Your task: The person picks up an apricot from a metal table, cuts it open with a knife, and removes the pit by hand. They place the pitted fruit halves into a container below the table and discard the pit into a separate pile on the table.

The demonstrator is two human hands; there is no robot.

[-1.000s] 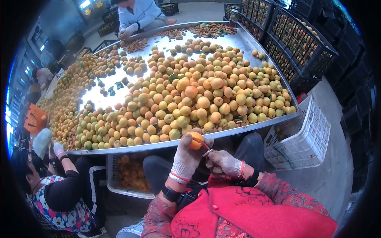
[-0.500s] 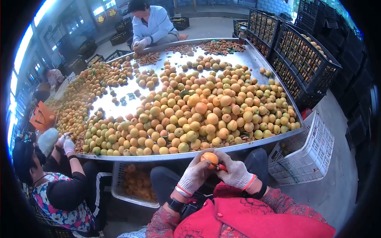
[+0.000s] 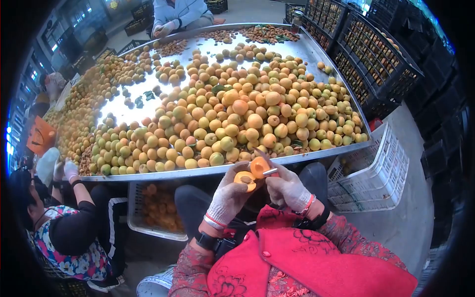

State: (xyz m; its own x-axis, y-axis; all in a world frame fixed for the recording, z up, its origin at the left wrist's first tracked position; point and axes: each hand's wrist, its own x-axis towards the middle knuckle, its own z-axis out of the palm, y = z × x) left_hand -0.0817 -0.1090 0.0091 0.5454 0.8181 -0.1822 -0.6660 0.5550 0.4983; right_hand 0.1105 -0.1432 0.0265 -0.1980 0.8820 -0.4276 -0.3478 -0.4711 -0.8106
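In front of my lap an apricot lies split in two, its orange flesh showing. My left hand [image 3: 223,199], in a whitish knit glove, grips the lower apricot half [image 3: 244,181], which has a brownish pit or hollow in its middle. The other apricot half [image 3: 259,167] sits between the two hands, close to the knife. My right hand [image 3: 293,192], gloved too, is closed on a small knife [image 3: 270,172] whose metal shows beside the fruit; its handle is mostly hidden by the fingers. Just beyond, a large heap of whole apricots [image 3: 232,116] covers the metal table [image 3: 198,172].
Below the table stands a crate of orange halves [image 3: 161,208]; a white basket [image 3: 368,178] is at right. Black crates of fruit [image 3: 373,57] are stacked beyond it. A gloved co-worker [image 3: 69,230] sits at left, another person [image 3: 180,15] across the table. A white bucket [image 3: 157,283] stands below.
The whole apricot between my hands has come apart into two halves, and my hands have moved slightly apart. The view has tilted down, so the table sits higher in it.
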